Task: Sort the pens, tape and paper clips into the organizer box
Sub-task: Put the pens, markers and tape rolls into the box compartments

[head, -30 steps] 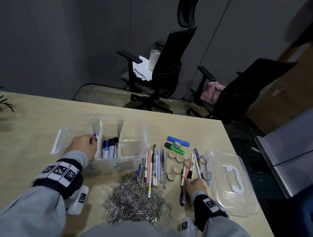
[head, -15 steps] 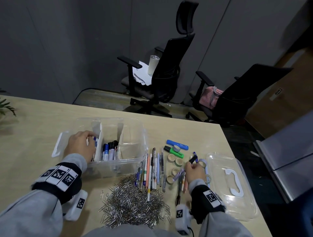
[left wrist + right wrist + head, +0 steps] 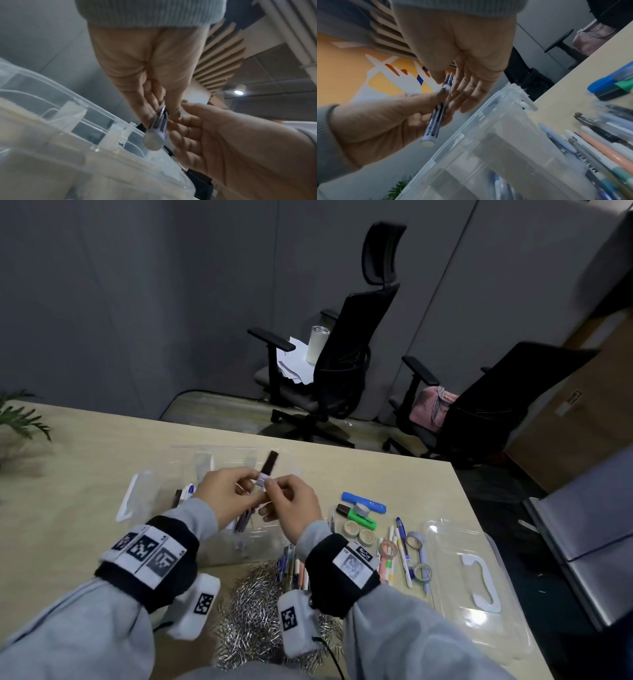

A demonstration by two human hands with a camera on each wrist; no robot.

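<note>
Both hands meet above the clear organizer box [image 3: 132,498]. My left hand [image 3: 251,486] grips a white marker with a black cap [image 3: 266,474] by its body, as the left wrist view shows [image 3: 157,129]. My right hand [image 3: 274,491] pinches the same marker [image 3: 435,121] near the cap, between thumb and fingers. Several markers [image 3: 185,494] stand in the box's left compartment. More pens [image 3: 399,556] and tape rolls [image 3: 358,530] lie on the table right of the box. A heap of paper clips [image 3: 257,611] lies in front, partly hidden by my wrists.
The box's clear lid [image 3: 479,577] lies at the table's right edge. A blue highlighter [image 3: 363,501] and a green one [image 3: 356,517] lie behind the tape rolls. Two black office chairs [image 3: 346,354] stand beyond the table. A plant [image 3: 17,416] is at the far left.
My right hand picked a marker from the row of pens and carried it left over the box. My left hand came out of the box and took hold of it.
</note>
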